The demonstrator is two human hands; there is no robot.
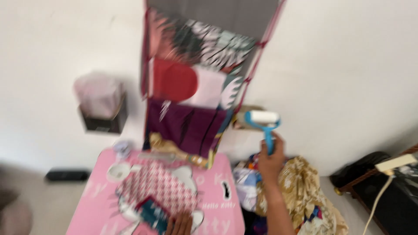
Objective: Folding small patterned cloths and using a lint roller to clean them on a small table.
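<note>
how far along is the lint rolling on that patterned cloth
Done: the red-and-white patterned cloth already lies spread on the pink table. In hand: the right hand holds a blue lint roller raised off the table, while the left hand rests at the cloth's near edge. Left: the roller is not on the cloth; blur hides any lint.

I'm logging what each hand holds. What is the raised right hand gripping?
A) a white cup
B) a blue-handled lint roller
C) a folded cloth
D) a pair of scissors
B: the right hand grips the blue handle of a lint roller, its white roll topmost.
</note>
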